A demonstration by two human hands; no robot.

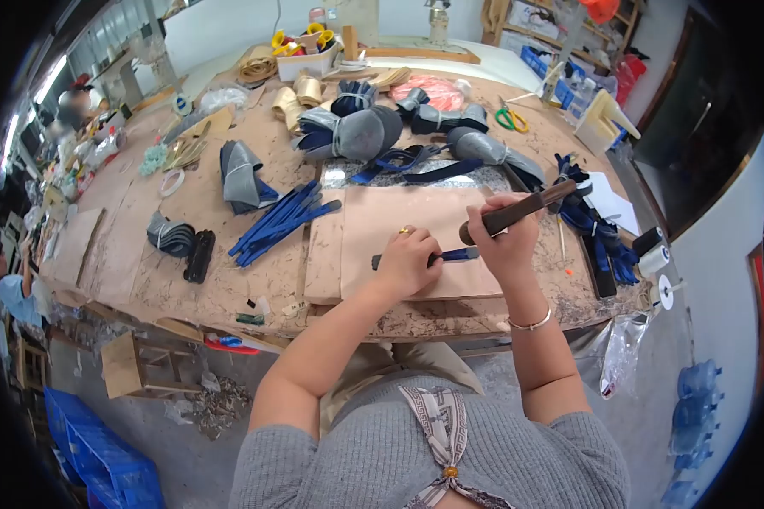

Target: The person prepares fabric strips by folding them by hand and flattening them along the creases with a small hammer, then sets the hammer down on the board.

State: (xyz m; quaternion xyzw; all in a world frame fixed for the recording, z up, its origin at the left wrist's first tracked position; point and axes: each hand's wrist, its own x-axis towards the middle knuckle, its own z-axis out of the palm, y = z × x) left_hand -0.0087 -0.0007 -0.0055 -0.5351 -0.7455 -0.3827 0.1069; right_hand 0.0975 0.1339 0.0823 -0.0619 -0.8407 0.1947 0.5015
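Observation:
My left hand point(411, 262) presses down on a short dark-blue strap point(460, 254) lying across a tan sheet point(382, 216); its fingers are bent round the strap, and the strap's ends stick out on both sides. Raised above the sheet, my right hand point(509, 233) grips a dark brown wooden-handled tool point(518, 213), tilted up to the right; its kind is not clear. To the left of the sheet lies a loose pile of blue straps with grey ends point(284, 222). A tied bundle of dark-blue straps point(598, 229) rests on the right.
Behind the sheet are rolled grey-blue pieces point(356, 134) and green-and-yellow scissors point(512, 119). A black stapler-like object point(199, 256) lies at left. White thread spools point(654, 261) stand near the right edge. A white box point(307, 64) sits at the back. A wooden stool point(140, 365) is below left.

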